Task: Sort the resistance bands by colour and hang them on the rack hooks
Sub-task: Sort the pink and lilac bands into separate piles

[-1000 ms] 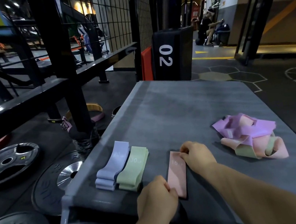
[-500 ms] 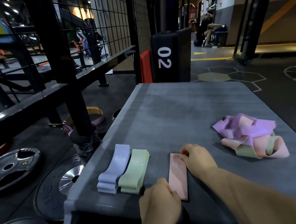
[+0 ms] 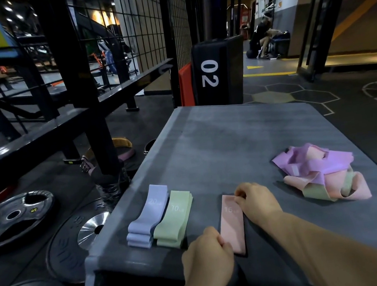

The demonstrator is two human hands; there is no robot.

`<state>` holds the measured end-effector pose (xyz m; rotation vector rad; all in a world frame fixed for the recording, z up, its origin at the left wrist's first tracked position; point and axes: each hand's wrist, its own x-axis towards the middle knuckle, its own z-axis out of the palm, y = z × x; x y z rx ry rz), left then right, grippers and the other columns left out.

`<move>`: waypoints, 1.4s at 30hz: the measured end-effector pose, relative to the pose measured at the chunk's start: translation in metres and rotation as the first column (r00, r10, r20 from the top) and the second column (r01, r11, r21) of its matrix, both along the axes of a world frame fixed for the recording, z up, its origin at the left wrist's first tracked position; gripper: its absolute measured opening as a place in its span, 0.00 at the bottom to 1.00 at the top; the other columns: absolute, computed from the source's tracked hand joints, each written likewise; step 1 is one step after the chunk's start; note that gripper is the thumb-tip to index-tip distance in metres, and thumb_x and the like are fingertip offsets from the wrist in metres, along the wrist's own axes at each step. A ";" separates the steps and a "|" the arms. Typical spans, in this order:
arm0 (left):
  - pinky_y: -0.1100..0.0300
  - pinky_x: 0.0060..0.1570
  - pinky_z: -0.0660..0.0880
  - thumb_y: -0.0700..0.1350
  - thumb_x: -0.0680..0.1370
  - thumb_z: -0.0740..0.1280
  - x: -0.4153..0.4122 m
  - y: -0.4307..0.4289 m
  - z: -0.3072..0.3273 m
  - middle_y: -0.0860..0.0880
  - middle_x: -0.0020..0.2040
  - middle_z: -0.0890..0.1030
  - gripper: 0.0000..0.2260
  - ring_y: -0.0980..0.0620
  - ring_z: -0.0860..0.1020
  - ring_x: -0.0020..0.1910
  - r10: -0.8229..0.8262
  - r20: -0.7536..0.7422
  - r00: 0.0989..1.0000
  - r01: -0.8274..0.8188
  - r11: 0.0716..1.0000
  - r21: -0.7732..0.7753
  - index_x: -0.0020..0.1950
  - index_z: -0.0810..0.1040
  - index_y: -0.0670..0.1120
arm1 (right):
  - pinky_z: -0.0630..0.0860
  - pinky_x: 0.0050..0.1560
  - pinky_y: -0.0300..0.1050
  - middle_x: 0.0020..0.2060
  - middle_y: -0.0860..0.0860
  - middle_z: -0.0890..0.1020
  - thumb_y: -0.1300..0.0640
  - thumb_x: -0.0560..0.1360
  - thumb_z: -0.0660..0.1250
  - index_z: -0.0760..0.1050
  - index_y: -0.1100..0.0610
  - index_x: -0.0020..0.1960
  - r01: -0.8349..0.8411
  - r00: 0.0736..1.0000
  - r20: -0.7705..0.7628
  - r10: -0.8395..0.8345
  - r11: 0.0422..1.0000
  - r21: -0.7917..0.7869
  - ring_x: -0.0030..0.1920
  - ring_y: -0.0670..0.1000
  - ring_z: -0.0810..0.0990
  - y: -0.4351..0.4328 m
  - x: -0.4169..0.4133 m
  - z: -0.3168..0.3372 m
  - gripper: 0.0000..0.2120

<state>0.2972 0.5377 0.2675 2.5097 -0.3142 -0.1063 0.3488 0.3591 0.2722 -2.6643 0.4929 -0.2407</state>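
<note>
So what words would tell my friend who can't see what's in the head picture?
A left hand and right hand pinch the two ends of a flat pink resistance band on a grey padded platform. To its left lie a lilac band stack and a green band stack; to its right, a tangled pile of mixed bands.

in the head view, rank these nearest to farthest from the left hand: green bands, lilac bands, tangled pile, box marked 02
1. Green bands, just left of the left hand.
2. Lilac bands, left of the green.
3. Tangled pile, far right.
4. Box marked 02, at the back.
</note>
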 end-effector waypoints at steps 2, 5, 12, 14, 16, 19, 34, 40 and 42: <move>0.57 0.51 0.70 0.53 0.77 0.60 -0.001 -0.001 0.000 0.50 0.51 0.80 0.06 0.47 0.77 0.54 0.000 0.029 1.000 0.000 1.000 0.020 0.46 0.69 0.52 | 0.73 0.54 0.44 0.54 0.54 0.81 0.55 0.78 0.63 0.79 0.54 0.54 -0.005 1.000 -0.005 0.005 1.000 0.000 0.55 0.55 0.78 0.000 0.000 0.001 0.08; 0.55 0.51 0.69 0.52 0.77 0.60 -0.002 -0.003 -0.001 0.50 0.52 0.80 0.05 0.46 0.76 0.56 -0.014 0.062 0.998 0.010 0.998 0.068 0.45 0.67 0.52 | 0.72 0.54 0.44 0.54 0.54 0.80 0.55 0.78 0.63 0.79 0.54 0.55 -0.014 1.000 -0.017 0.014 1.000 -0.009 0.55 0.55 0.77 0.000 -0.001 0.002 0.09; 0.55 0.51 0.69 0.52 0.75 0.60 0.001 -0.005 -0.001 0.50 0.52 0.79 0.05 0.47 0.75 0.56 -0.022 0.135 0.991 0.009 0.995 0.099 0.45 0.67 0.53 | 0.70 0.61 0.44 0.60 0.52 0.78 0.56 0.79 0.60 0.76 0.54 0.63 -0.061 0.998 0.002 0.061 0.997 0.039 0.61 0.53 0.75 -0.002 -0.007 0.000 0.14; 0.55 0.50 0.69 0.51 0.75 0.61 0.002 -0.005 -0.001 0.52 0.50 0.78 0.05 0.47 0.75 0.54 -0.002 0.205 0.979 -0.010 0.998 0.057 0.44 0.66 0.53 | 0.67 0.65 0.44 0.65 0.51 0.76 0.57 0.79 0.58 0.73 0.53 0.67 -0.090 0.996 0.010 0.090 0.995 0.048 0.66 0.52 0.71 -0.005 -0.010 0.000 0.17; 0.54 0.42 0.71 0.49 0.71 0.64 0.003 -0.008 -0.001 0.52 0.43 0.76 0.06 0.47 0.76 0.46 -0.021 0.306 0.952 0.011 0.999 0.035 0.40 0.66 0.53 | 0.63 0.68 0.42 0.68 0.50 0.73 0.56 0.81 0.57 0.71 0.52 0.69 -0.136 0.991 0.020 0.136 0.991 0.012 0.70 0.51 0.67 -0.007 -0.014 -0.001 0.18; 0.56 0.31 0.73 0.51 0.65 0.62 0.004 -0.011 -0.009 0.54 0.38 0.77 0.07 0.48 0.78 0.37 -0.052 0.433 0.900 0.092 0.993 -0.073 0.41 0.70 0.51 | 0.57 0.70 0.39 0.72 0.47 0.69 0.55 0.82 0.57 0.68 0.51 0.72 -0.220 0.975 0.031 0.222 0.974 -0.049 0.73 0.49 0.63 -0.009 -0.020 -0.003 0.19; 0.50 0.68 0.45 0.54 0.67 0.55 0.003 -0.017 -0.044 0.56 0.52 0.84 0.23 0.50 0.84 0.50 -0.300 0.084 0.950 0.250 0.895 0.369 0.51 0.86 0.50 | 0.38 0.76 0.45 0.79 0.46 0.43 0.27 0.57 0.17 0.41 0.52 0.79 -0.473 0.851 -0.361 0.381 0.854 -0.215 0.78 0.46 0.41 -0.010 -0.024 -0.016 0.57; 0.51 0.73 0.36 0.53 0.68 0.56 -0.002 -0.016 -0.047 0.56 0.53 0.84 0.23 0.50 0.84 0.50 -0.299 0.090 0.950 0.243 0.888 0.390 0.52 0.85 0.49 | 0.39 0.77 0.45 0.79 0.46 0.45 0.43 0.83 0.42 0.42 0.52 0.79 -0.469 0.848 -0.389 0.361 0.852 -0.232 0.78 0.46 0.41 -0.008 -0.022 -0.016 0.28; 0.50 0.73 0.38 0.53 0.68 0.55 -0.002 -0.017 -0.047 0.56 0.54 0.84 0.23 0.50 0.83 0.51 -0.294 0.098 0.951 0.230 0.880 0.417 0.52 0.85 0.49 | 0.39 0.77 0.45 0.79 0.45 0.45 0.43 0.83 0.42 0.42 0.51 0.79 -0.464 0.851 -0.384 0.359 0.855 -0.230 0.78 0.45 0.41 -0.009 -0.022 -0.017 0.28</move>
